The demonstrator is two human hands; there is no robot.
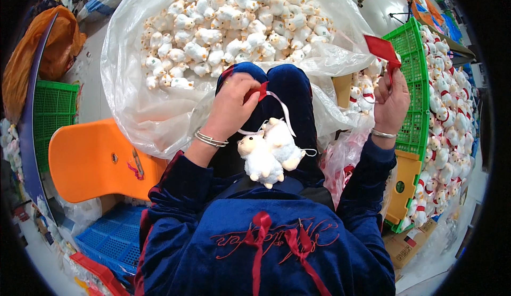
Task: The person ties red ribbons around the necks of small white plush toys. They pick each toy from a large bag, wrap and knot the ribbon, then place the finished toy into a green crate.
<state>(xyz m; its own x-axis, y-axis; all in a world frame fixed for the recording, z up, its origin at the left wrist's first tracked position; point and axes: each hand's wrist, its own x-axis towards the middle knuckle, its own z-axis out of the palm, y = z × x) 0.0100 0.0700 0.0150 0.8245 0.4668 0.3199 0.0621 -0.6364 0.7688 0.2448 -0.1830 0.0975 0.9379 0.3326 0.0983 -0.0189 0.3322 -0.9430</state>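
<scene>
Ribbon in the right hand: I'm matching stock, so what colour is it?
The ribbon in the right hand is red; it shows best in the head view.

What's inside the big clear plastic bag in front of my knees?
A heap of white plush toys with tan feet fills the plastic bag. The top layer covers any underneath, and hides the bag's bottom.

An orange plastic chair (85,160) stands to the left, a twist of pink cord (137,172) lying on it. Below the chair sits a blue mesh crate (109,237), with a red plastic container (98,274) nearer the lower left corner. Farther up, a green mesh crate (53,101) stands beside a dark blue panel (27,136). The crumpled orange thing (66,48) above it is probably a plastic sack. A brown cardboard box (412,243) sits at lower right.
</scene>
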